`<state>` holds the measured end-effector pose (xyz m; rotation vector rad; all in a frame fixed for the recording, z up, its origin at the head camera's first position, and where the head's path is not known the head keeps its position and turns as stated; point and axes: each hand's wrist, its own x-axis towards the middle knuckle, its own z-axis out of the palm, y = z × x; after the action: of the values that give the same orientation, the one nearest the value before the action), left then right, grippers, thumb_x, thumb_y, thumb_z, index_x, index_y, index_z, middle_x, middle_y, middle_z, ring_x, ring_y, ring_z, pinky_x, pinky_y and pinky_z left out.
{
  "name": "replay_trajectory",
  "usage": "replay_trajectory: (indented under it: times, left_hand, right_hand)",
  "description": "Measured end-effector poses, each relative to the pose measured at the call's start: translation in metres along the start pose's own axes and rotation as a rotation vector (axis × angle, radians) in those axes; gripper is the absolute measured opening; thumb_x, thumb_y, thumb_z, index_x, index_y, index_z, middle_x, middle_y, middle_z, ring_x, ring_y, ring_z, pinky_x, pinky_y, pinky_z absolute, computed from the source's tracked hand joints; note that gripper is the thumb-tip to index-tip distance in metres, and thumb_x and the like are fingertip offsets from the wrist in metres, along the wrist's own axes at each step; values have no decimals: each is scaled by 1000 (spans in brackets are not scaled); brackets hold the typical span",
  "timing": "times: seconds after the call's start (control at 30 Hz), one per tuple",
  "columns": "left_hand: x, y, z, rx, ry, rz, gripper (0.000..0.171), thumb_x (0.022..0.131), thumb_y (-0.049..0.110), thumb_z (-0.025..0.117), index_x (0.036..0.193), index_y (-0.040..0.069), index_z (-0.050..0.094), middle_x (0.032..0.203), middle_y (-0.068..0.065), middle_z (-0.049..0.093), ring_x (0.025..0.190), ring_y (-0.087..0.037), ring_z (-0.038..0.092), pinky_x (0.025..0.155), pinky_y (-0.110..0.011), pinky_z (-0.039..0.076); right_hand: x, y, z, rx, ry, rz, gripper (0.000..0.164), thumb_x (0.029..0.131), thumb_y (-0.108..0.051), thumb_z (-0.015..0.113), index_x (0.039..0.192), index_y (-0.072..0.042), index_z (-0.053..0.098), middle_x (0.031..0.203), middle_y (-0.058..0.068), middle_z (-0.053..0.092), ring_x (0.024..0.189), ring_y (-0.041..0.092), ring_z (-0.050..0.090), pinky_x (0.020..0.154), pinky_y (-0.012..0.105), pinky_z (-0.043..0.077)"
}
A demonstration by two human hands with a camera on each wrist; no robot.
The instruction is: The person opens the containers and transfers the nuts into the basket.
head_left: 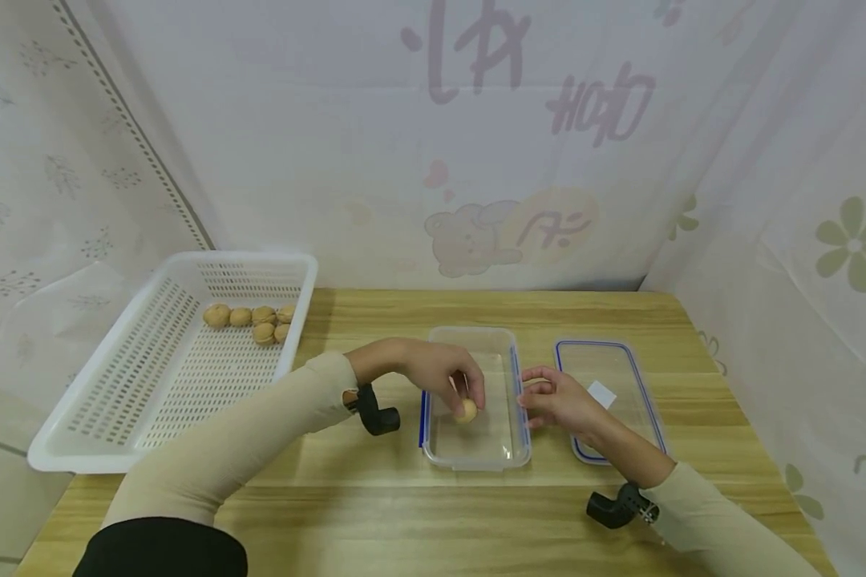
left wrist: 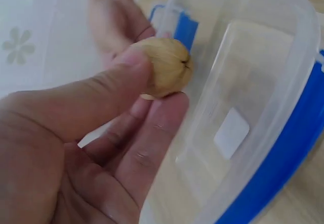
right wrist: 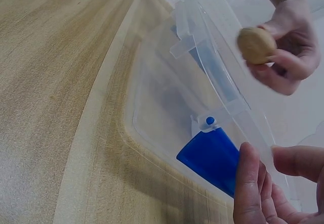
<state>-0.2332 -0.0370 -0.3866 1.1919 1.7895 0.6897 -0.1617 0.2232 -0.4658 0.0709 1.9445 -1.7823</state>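
Observation:
My left hand (head_left: 443, 373) pinches a walnut (left wrist: 164, 67) between thumb and fingertips, over a clear plastic food container (head_left: 476, 463) with blue side latches. Inside the container no other walnut shows; a white label (left wrist: 232, 133) appears through it in the left wrist view. At the container's right side, my right hand (head_left: 563, 405) holds the rim, its thumb and fingers close to a blue latch (right wrist: 210, 158) that hangs down. The container's lid (head_left: 599, 361), edged in blue, lies flat on the table beneath and beyond the right hand.
To the left stands a white perforated basket (head_left: 166, 320) with several walnuts (head_left: 263, 334) gathered at its far right corner. The wooden table (head_left: 375, 521) meets a printed curtain (head_left: 332, 160) at the back, and curtains also hang on both sides.

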Motion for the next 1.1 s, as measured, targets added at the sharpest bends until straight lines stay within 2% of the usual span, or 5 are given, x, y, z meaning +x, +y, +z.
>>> replay_trajectory:
  times: [0.23,0.47,0.57,0.73,1.1]
  left_hand:
    - [-35,-2,-15,-108,155,7,24,94,4,72,118,1,71,115,-2,68,106,-14,64,95,-29,54]
    - [-71,-1,-25,-134,284,14,26,96,0,68,122,-2,68,125,-16,66,111,-20,63,97,-33,53]
    - [-85,-3,-29,-147,356,-17,26,97,1,67,123,-1,68,127,-18,65,112,-23,62,96,-35,54]
    - [-110,-10,-33,-143,489,-67,28,98,5,67,126,1,67,127,-14,65,114,-25,63,96,-37,55]
    - [-172,-34,-41,-82,695,-181,28,99,9,67,127,4,68,135,-16,62,119,-28,62,95,-32,54]
  right_hand:
    - [-1,-2,-1,-2,0,3,45,96,0,66,135,5,44,97,6,63,85,17,66,72,32,62]
    - [-1,-2,0,-3,-18,-8,48,96,0,66,137,7,42,98,6,63,85,17,66,72,31,61]
    - [-1,-1,0,7,-23,-10,48,96,1,66,137,7,42,98,6,62,83,18,66,71,30,61]
    - [-1,-1,0,4,-20,-9,49,96,1,66,137,7,42,97,6,63,82,17,66,71,30,61]
    - [-2,-1,-1,-5,-19,-18,48,96,0,66,137,7,42,98,5,62,84,18,66,73,32,61]
